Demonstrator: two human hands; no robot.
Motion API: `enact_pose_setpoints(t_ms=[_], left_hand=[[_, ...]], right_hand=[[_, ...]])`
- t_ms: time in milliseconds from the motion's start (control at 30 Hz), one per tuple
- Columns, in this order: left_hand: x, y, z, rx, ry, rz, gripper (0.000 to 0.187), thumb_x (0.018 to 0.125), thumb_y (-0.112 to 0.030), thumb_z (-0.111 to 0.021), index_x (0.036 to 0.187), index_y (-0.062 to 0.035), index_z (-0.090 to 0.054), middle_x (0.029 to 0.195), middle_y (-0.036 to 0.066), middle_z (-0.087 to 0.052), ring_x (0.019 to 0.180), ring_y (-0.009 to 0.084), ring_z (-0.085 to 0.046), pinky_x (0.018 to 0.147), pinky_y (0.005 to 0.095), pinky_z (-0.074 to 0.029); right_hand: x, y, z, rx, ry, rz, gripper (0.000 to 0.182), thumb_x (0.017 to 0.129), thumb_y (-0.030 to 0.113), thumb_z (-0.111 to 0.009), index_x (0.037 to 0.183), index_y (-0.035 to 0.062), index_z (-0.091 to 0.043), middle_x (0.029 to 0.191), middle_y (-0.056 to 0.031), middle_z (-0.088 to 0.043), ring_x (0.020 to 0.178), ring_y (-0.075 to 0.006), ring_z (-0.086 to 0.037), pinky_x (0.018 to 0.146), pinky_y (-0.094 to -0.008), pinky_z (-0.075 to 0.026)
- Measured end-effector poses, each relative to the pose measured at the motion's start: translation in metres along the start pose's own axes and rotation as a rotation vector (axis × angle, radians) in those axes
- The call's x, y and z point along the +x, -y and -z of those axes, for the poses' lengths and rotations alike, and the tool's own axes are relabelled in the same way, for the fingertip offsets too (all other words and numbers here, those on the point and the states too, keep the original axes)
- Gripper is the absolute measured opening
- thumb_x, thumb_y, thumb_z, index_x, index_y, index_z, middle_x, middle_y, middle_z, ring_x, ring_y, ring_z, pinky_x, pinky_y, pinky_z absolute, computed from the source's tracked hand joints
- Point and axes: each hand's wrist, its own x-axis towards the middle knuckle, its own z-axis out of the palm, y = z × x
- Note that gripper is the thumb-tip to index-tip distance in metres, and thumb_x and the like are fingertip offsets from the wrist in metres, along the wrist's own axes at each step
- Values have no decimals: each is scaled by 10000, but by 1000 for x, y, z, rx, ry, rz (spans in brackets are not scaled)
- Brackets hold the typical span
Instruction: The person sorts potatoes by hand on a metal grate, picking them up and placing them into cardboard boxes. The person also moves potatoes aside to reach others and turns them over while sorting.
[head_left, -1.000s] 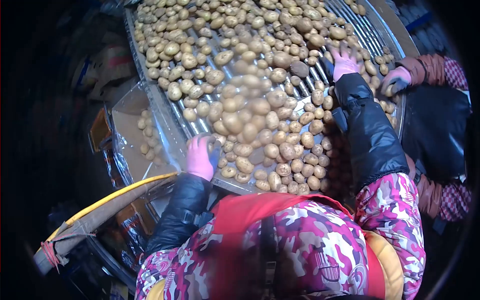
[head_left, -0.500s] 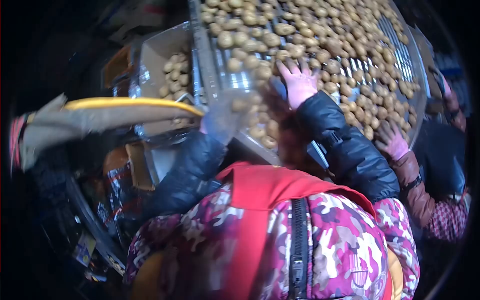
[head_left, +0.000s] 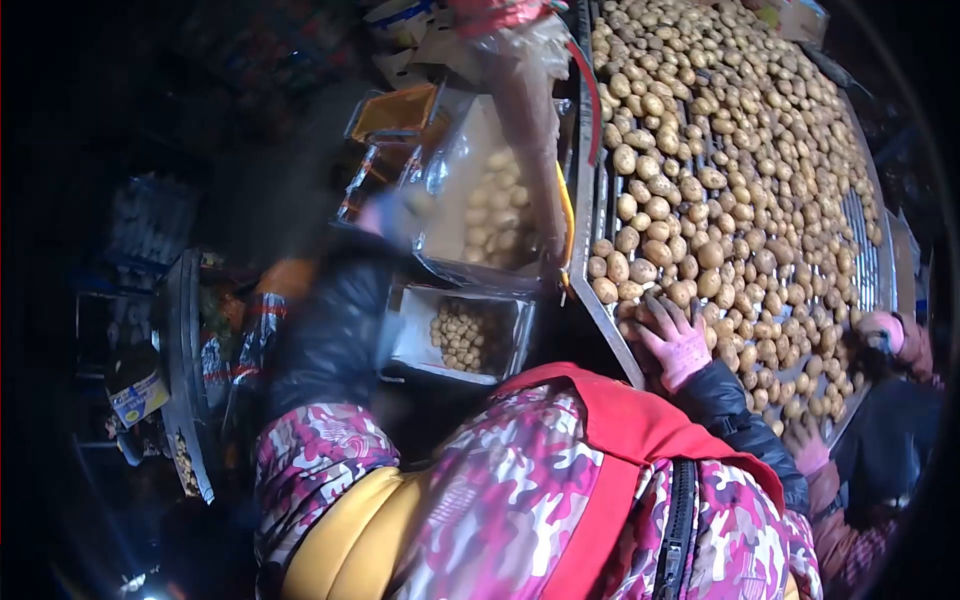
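Note:
My right hand [head_left: 680, 348], in a pink glove with darkened fingertips, lies on the potatoes [head_left: 712, 255] at the near edge of the slatted sorting table. Its fingers are spread and hold nothing that I can see. Out to the left, my left hand [head_left: 383, 217] is smeared by motion beside a lined box [head_left: 455, 225] of larger potatoes. Whether anything is in that hand I cannot make out. Below it stands a white-lined crate [head_left: 410, 335] with small potatoes in it.
Another person's gloved hands [head_left: 808, 445] are at the table's right side. The table's metal side rail [head_left: 612, 335] runs between me and the potatoes. A hanging sleeve-like chute [head_left: 535, 120] with a yellow edge stands over the box. An orange crate [head_left: 395, 112] lies behind it.
My left hand has swung left, away from the table and toward the boxes. My right hand has drawn back to the table's near edge. The view has turned left.

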Motion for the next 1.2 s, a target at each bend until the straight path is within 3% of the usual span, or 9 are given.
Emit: enact_pose_setpoints(t_ms=[67, 167, 333, 400, 533, 600, 800, 967, 1200], left_hand=[[17, -55, 49, 64, -271, -41, 209, 948, -151, -735, 1125, -55, -681, 1000, 49, -715, 880, 173, -668, 800, 363, -549], [31, -60, 47, -1024, 15, 376, 281, 1032, -182, -644, 1274, -40, -637, 1041, 82, -724, 935, 207, -703, 828, 379, -585], [-12, -124, -104, -222, 805, 746, 383, 1024, -227, -670, 1359, -45, -637, 1052, 96, -752, 1044, 243, -725, 948, 430, -573], [-42, -158, -160, 87, 812, -111, 400, 987, -251, -722, 1321, -42, -657, 1103, 130, -744, 1014, 282, -723, 930, 419, -568], [-23, -191, -267, 120, 489, -747, 529, 927, -262, -754, 1413, -118, -603, 1365, 150, -639, 1285, 369, -595, 1106, 472, -469], [-7, -205, -304, 311, 403, -958, 577, 908, -305, -741, 1444, -172, -575, 1447, 137, -583, 1390, 384, -501, 1162, 607, -365], [76, -183, -353, 824, 224, -754, 477, 936, -435, -666, 1391, -296, -629, 1608, 114, -439, 1487, 387, -389, 1179, 704, -262], [113, -197, -360, 820, -55, -271, 547, 949, -475, -659, 1440, -251, -572, 1623, 141, -386, 1506, 387, -330, 1151, 729, -290], [85, -233, -409, 653, 294, -897, 493, 926, -319, -657, 1396, -182, -605, 1444, 80, -587, 1444, 327, -445, 1174, 726, -248]], right_hand=[[-3, 6, 6, 15, 28, -37, 694, 709, 222, -737, 1389, 194, -603, 1573, -148, -446, 1499, -360, -370, 1170, -742, -247], [-17, 8, 10, 56, -48, 35, 778, 717, 195, -713, 1475, 203, -540, 1586, -151, -443, 1486, -374, -397, 1181, -668, -296], [-60, -43, -6, -83, -103, -302, 735, 774, 275, -731, 1478, 196, -536, 1541, -143, -484, 1445, -387, -439, 1168, -659, -310], [-87, -66, -8, 109, -243, -745, 664, 930, 400, -697, 1524, 180, -497, 1555, -181, -488, 1449, -395, -443, 1202, -615, -293], [-155, -110, -40, 255, -352, -992, 578, 1037, 451, -575, 1520, 139, -519, 1565, -253, -464, 1460, -426, -428, 1217, -518, -340], [-140, -77, -42, 91, -365, -983, 703, 870, 356, -769, 1478, 99, -529, 1508, -318, -460, 1318, -514, -514, 1118, -526, -439], [-117, 3, -8, 164, -308, -381, 559, 878, 332, -699, 1378, 119, -569, 1422, -225, -513, 1377, -416, -471, 1159, -601, -342], [-130, -20, -2, 204, -227, -530, 512, 951, 322, -659, 1416, 131, -562, 1474, -188, -515, 1420, -427, -442, 1177, -605, -326], [-72, -74, -9, 67, -261, -645, 626, 923, 424, -685, 1459, 139, -531, 1520, -183, -505, 1456, -413, -411, 1202, -648, -249]])
